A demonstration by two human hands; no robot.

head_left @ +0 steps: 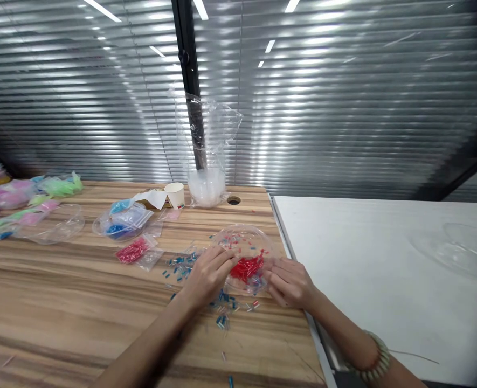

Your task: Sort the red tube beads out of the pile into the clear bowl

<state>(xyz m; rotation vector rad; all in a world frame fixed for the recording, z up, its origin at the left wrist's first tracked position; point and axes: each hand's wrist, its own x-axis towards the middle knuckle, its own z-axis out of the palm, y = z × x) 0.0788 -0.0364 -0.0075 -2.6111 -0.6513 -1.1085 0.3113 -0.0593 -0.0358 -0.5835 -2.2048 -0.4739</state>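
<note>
A round clear plastic dish [249,228] lies near the right edge of the wooden table, with a heap of small red tube pieces [246,268] in it and more scattered around the heap. My left hand [211,274] is at the dish's left side, fingers curled and thumb and forefinger pinched beside the red heap. Across from it, my right hand [289,280] is closed the same way at the right side. What the fingertips grip is too small or see-through to make out. Small blue and clear tube pieces [181,265] lie loose left of and below the dish.
Left of the hands lie a bag of pink-red pieces [132,251] and a clear dish with bagged blue items [121,222]. A paper cup [175,195] and a tall clear bag [207,186] stand behind. White table [363,258] adjoins at right.
</note>
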